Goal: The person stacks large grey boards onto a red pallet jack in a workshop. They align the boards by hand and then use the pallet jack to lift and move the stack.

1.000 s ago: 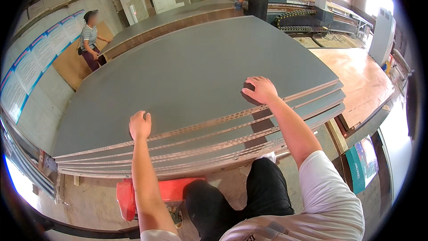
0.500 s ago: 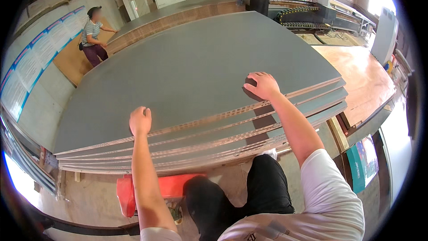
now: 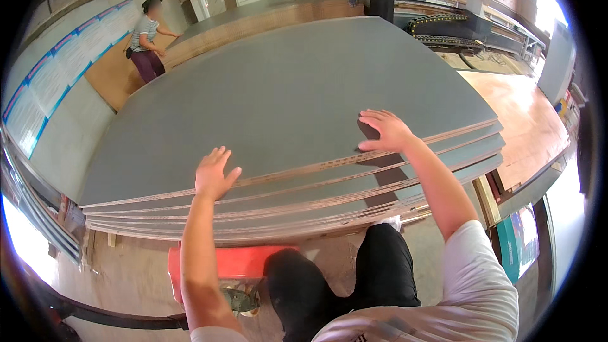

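A large grey panel (image 3: 285, 88) lies on top of a stack of similar boards (image 3: 297, 201), whose pale layered edges face me. My left hand (image 3: 215, 174) is open at the panel's near edge, left of the middle, with its fingers and thumb spread. Farther right, my right hand (image 3: 387, 133) is also open over the same edge, fingers stretched out across the grey surface and a dark shadow beside it. Neither hand holds anything. Whether the palms press on the panel or hover just above it, I cannot tell.
Two people stand by another stack of boards (image 3: 266, 22) at the back. A reddish-brown wooden sheet (image 3: 519, 120) lies to the right. Below the near edge is a red object (image 3: 237, 263) by my legs. Machinery with a black cable chain (image 3: 443, 25) stands at the back right.
Both hands have loosened from curled fingers to spread, straightened ones. The view has shifted slightly, so the stack and the people appear a little farther right.
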`<state>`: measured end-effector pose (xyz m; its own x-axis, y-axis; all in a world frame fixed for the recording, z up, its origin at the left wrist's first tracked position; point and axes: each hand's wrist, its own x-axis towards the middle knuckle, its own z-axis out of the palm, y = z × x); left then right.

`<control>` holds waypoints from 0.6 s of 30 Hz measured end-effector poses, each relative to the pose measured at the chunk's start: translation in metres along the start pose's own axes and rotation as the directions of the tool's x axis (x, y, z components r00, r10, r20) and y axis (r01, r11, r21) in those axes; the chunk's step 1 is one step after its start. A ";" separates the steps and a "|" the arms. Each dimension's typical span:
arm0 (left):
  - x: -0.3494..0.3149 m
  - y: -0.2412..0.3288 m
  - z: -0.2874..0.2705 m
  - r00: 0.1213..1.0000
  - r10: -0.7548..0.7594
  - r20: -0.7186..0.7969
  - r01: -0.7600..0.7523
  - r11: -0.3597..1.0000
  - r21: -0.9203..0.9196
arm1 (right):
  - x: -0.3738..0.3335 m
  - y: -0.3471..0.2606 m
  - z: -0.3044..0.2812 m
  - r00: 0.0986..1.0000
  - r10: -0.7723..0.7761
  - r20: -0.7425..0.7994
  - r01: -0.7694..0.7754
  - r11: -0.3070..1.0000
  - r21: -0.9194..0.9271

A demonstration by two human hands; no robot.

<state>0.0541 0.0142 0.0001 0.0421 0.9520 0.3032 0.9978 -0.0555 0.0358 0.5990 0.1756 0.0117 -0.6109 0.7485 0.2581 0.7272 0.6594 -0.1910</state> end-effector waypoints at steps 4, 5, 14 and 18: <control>-0.005 -0.009 0.008 0.996 0.052 -0.074 -0.052 0.999 0.005 | -0.017 -0.023 -0.004 0.987 -0.136 0.089 0.146 0.983 -0.116; -0.005 -0.009 0.009 0.995 0.059 -0.075 -0.059 0.998 0.005 | -0.018 -0.025 -0.002 0.989 -0.117 0.089 0.129 0.980 -0.149; 0.021 -0.026 0.018 0.992 0.064 -0.106 -0.067 0.997 -0.023 | 0.013 -0.021 0.004 0.989 -0.099 0.108 0.116 0.980 -0.163; 0.056 -0.046 0.031 0.991 -0.056 -0.120 0.053 0.998 -0.024 | 0.055 -0.010 0.023 0.995 -0.030 0.094 0.045 0.987 -0.156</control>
<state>0.0126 0.0798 -0.0141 -0.0202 0.9105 0.4129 0.9972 -0.0117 0.0744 0.5514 0.2120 0.0056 -0.6594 0.7314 0.1738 0.7389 0.6732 -0.0294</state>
